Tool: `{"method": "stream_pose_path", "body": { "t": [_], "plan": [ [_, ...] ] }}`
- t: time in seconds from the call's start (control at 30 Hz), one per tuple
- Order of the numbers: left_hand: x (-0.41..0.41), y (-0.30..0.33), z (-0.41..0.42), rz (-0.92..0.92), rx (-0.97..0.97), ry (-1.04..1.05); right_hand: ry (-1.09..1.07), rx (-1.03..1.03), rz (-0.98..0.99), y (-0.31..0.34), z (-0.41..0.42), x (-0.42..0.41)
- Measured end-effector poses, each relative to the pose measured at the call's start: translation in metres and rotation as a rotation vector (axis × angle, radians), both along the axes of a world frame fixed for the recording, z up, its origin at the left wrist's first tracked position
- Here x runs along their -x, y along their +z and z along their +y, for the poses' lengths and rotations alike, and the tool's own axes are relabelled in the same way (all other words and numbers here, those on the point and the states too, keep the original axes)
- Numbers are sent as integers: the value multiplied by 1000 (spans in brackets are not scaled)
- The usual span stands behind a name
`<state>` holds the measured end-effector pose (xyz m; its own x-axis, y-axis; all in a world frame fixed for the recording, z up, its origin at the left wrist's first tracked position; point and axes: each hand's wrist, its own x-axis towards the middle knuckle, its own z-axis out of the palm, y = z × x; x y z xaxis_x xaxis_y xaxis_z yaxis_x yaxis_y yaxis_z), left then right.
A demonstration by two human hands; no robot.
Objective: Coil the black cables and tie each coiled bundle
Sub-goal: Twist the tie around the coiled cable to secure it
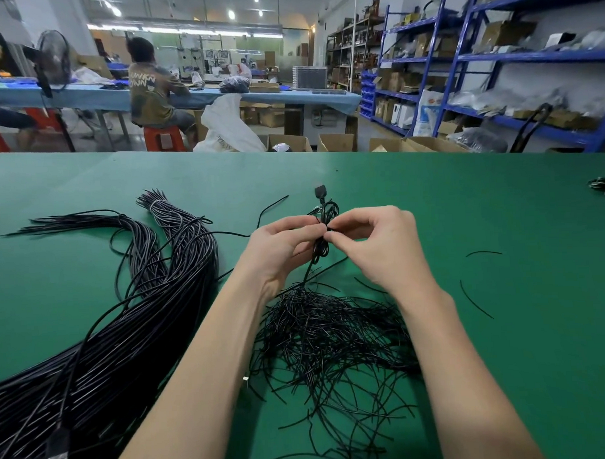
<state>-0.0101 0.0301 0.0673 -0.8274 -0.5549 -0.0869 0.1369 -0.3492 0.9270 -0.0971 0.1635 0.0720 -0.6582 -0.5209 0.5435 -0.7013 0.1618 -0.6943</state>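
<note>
The fingertips of the right hand [373, 242] are pinched together at the waist of a small coiled cable [323, 228], thumb and forefinger closed on what looks like a thin tie, though the tie itself is too fine to make out for sure. Opposite, the left hand [281, 247] has its fingers curled shut around the same coil, gripping it at the middle so the loops stay stacked. The coil stands upright between the two hands, held clear of the green table [499, 205], with its plug [320, 190] poking up at the top and a tail hanging down below.

I would judge the cable light and limp, with just enough spring to make the loops want to open if the grip slackens. The jacket looks smooth, so it may slip. The middle is the place to hold, tightly, while the tie goes round there.

Under the wrists lies a tangled heap of thin black ties [332, 338], wiry and stiff enough to hold a bend. A few stray ones [475, 299] lie well apart to the right. To the left, a thick bundle of uncoiled cables [133, 321] sprawls over the table, and a USB plug [57, 454] shows at its near end. That mass would be heavy and floppy; single cables pull out best by a plug
</note>
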Motion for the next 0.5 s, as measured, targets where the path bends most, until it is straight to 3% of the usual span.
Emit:
{"method": "stream_pose_path", "body": {
  "t": [0.5],
  "plan": [
    [3,1,1,1,-40,-4,-41,70,126,1,-3,-4]
  ]
}}
